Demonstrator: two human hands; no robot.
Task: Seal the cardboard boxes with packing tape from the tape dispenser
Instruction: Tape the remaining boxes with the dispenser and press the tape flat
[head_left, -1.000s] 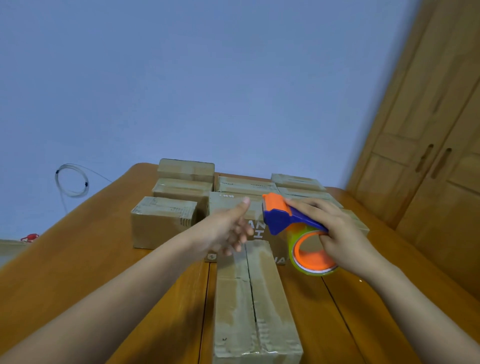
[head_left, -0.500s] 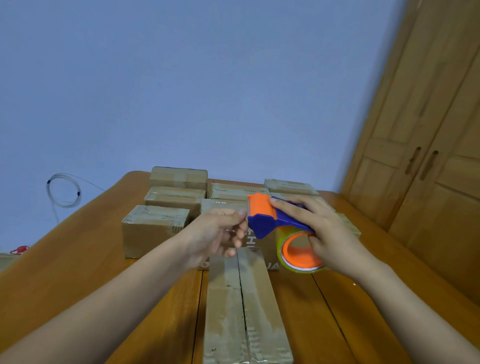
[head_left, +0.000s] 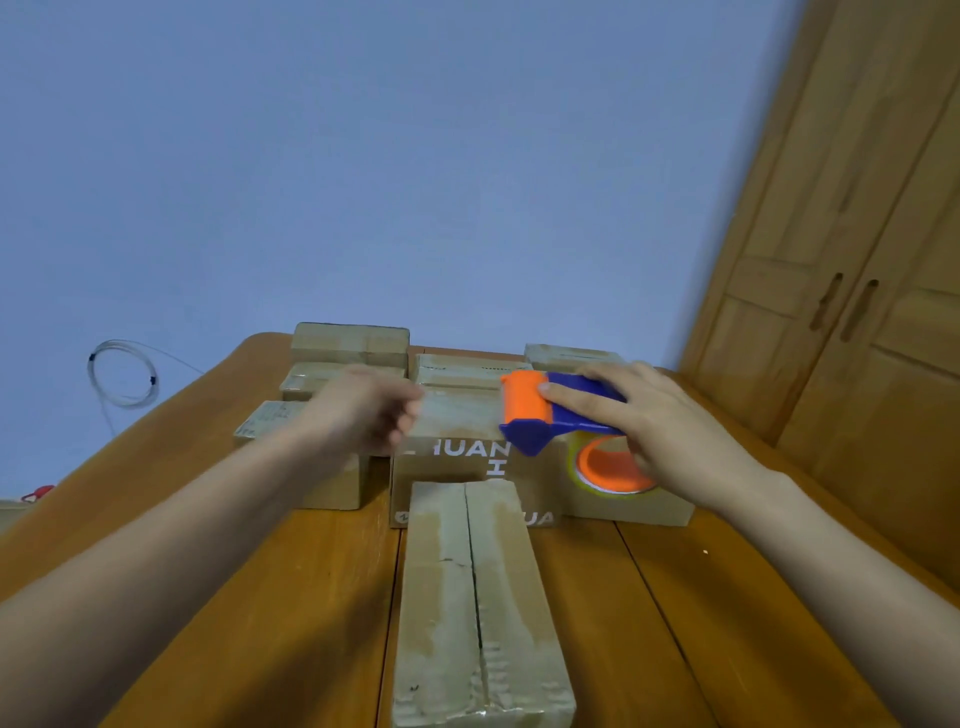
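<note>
A long cardboard box (head_left: 441, 597) lies lengthwise in front of me, and its centre seam shows as a dark gap. Above its far end my right hand (head_left: 670, 431) grips a blue and orange tape dispenser (head_left: 545, 415) that carries a clear tape roll on an orange core (head_left: 605, 470). To the dispenser's left my left hand (head_left: 369, 410) is blurred, with its fingertips pinched together, apparently on the tape end. The clear strip between hand and dispenser is hard to make out.
Several more cardboard boxes (head_left: 452, 457) stand stacked in rows across the far half of the wooden table (head_left: 260, 597). A wooden wardrobe (head_left: 857, 312) rises at the right. A coiled cable (head_left: 122, 374) hangs on the blue wall at the left.
My left hand met the dispenser's orange head, then drew away to the left with its fingers pinched. The right hand and the dispenser rose slightly.
</note>
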